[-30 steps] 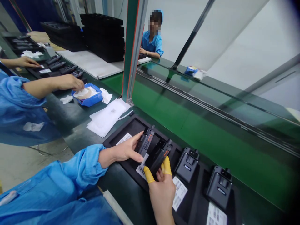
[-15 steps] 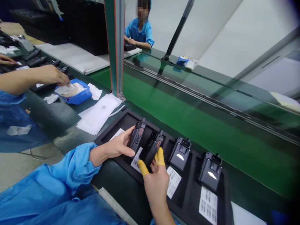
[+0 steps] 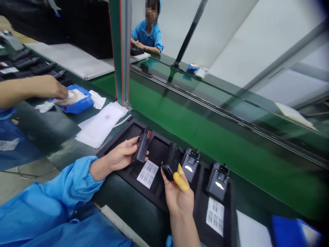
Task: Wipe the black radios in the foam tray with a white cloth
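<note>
My left hand [image 3: 122, 157] is closed on a black handheld radio with an orange side button [image 3: 143, 148], held over the left slots of a black tray [image 3: 120, 138]. My right hand [image 3: 178, 192], with yellow finger cots, grips a second black radio [image 3: 171, 161] just above the tray. Two more black radios [image 3: 189, 166] [image 3: 218, 181] stand in the tray's right slots. White barcode labels [image 3: 147, 174] [image 3: 215, 216] lie in front of the slots.
A green conveyor belt [image 3: 231, 144] runs behind the tray. White sheets [image 3: 99, 125] lie left of it. A co-worker's hand [image 3: 48, 87] reaches into a blue bin [image 3: 77, 103]. Another person in blue [image 3: 146, 32] sits far back. A metal post [image 3: 119, 51] stands upright.
Both hands have lifted their radios off the label and drawn them apart, the left one leftward, the right one turned and pulled nearer. The view has shifted right.
</note>
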Action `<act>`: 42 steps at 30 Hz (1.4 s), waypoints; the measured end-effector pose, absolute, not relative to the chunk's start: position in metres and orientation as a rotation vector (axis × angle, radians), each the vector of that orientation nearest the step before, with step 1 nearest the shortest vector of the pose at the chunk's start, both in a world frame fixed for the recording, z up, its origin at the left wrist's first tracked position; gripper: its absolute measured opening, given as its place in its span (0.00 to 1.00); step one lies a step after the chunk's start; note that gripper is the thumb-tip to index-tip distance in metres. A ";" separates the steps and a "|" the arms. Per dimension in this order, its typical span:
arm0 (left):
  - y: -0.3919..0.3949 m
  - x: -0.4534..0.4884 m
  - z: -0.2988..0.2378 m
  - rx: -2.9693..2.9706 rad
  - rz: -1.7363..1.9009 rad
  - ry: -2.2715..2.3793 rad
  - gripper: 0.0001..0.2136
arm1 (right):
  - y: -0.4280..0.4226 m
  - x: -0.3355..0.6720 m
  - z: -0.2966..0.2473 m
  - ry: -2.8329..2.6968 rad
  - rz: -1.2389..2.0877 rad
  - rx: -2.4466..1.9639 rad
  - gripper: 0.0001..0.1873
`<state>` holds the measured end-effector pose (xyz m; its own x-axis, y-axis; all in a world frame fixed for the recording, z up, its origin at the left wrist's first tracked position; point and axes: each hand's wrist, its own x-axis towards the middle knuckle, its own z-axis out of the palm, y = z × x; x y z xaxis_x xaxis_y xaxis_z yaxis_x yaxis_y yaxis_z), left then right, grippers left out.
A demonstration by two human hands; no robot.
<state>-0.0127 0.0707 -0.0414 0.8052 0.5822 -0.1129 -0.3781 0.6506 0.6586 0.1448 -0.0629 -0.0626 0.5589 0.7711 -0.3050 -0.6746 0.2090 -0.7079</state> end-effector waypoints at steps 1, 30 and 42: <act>0.074 -0.013 -0.043 0.645 0.566 0.342 0.21 | -0.063 0.148 -0.061 -0.098 1.024 -0.873 0.19; 0.065 -0.016 -0.049 1.143 0.531 0.396 0.52 | -0.067 0.141 -0.057 -0.018 1.323 -0.841 0.16; 0.060 -0.018 -0.047 1.255 0.472 0.481 0.54 | -0.074 0.141 -0.064 0.021 1.294 -0.886 0.17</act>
<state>-0.0177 0.0602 -0.0467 0.8089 0.5818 -0.0848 -0.0734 0.2430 0.9672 0.1413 -0.0740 -0.0642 0.3210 0.8174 -0.4783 -0.8325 0.0028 -0.5541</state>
